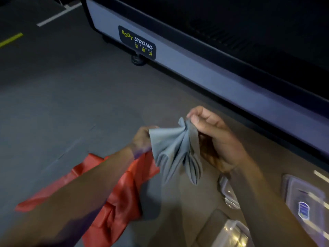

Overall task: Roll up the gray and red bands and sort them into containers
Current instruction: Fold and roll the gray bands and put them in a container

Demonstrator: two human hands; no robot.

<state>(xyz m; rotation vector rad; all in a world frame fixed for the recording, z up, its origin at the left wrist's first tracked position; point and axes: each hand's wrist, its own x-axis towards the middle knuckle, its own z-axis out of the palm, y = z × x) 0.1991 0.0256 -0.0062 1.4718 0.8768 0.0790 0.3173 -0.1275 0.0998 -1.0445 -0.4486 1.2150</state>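
1. Fingers (193, 118) of the right hand (215, 138), right of the frame's centre, are curled, with thumb and forefinger pinched on the top edge of the gray band (175, 150).
2. Gray band hangs bunched in folds between the two hands, fanning downward from the pinch, its lower end dangling above the floor (62, 97).
3. Left hand (142, 138), just left of centre, is seen from the back; it holds the band's other upper corner, its fingers mostly hidden behind the fabric, so how tightly they curl is hard to tell.
4. Red band (122, 196) lies crumpled on the floor in the lower left of the frame, partly under the left forearm and just beside the gray band's lower folds.
5. Clear plastic containers (231, 230) sit in the lower right; one with a lid (306, 202) bearing a blue label lies at the right edge, blurred.
6. Gym machine base (204, 68) labelled "Body Strong Fitness" runs diagonally across the upper half.
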